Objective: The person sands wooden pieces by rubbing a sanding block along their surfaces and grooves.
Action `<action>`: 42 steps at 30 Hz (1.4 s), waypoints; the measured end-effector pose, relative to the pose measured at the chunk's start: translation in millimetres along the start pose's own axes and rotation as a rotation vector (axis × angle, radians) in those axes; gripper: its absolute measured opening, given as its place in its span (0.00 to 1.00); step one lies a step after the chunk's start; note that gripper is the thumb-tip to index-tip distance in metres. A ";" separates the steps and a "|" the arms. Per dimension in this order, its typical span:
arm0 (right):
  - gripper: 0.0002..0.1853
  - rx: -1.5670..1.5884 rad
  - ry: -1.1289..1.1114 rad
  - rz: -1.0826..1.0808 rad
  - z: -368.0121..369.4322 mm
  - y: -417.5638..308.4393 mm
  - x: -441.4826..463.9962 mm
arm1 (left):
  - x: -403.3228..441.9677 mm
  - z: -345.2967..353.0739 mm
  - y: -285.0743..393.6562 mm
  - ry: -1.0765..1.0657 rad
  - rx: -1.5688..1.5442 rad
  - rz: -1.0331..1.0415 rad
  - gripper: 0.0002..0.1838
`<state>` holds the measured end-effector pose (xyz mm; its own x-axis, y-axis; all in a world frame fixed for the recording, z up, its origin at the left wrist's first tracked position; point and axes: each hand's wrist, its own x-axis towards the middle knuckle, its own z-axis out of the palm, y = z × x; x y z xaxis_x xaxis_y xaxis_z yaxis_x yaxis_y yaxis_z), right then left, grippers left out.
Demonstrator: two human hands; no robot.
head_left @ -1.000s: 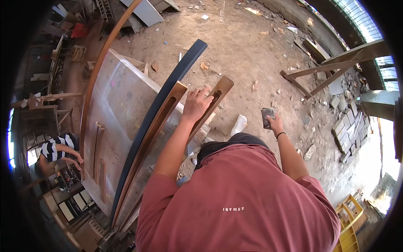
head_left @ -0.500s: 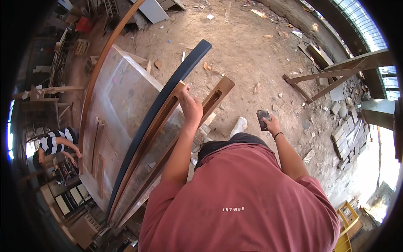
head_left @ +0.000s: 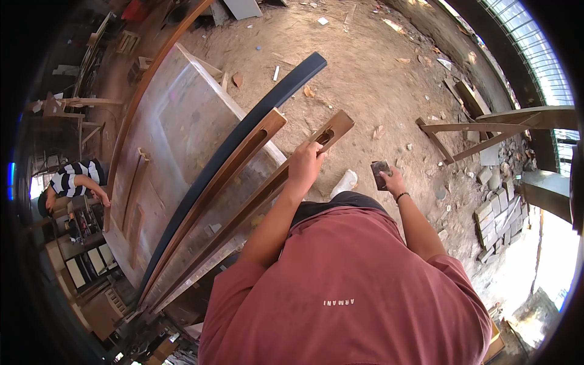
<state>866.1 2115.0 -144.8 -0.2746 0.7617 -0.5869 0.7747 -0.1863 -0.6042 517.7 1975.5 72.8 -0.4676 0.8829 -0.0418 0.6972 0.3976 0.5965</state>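
My left hand is closed on the nearer slotted wooden board, its fingers at the edge just below the slot. A second brown wooden board with a slot lies beside it, apart from my hand. Along that one's far side runs a long dark, slightly curved strip. All three stick out past the end of the worktable. My right hand, wearing a dark bracelet, hangs over the dirt floor and grips a small dark flat block like a sanding block.
Another person in a striped shirt bends at the table's far left side. A long curved wooden piece runs along the table's far edge. At right are a wooden trestle frame and stacked grey paving blocks. Debris litters the floor.
My left hand has left the farther slotted board and moved right onto the nearer one. My right hand keeps its hold on the dark block. The view has shifted slightly.
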 end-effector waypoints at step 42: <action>0.27 0.787 -0.542 -0.309 -14.5 -336.7 -154.1 | -32.2 -59.6 5.7 -0.098 -0.970 -0.269 0.19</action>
<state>655.8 2069.3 156.8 -0.7742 0.4967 -0.3923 0.0826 -0.5352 -0.8407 504.3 1934.4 125.3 -0.4670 0.8278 -0.3108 -0.1878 0.2506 0.9497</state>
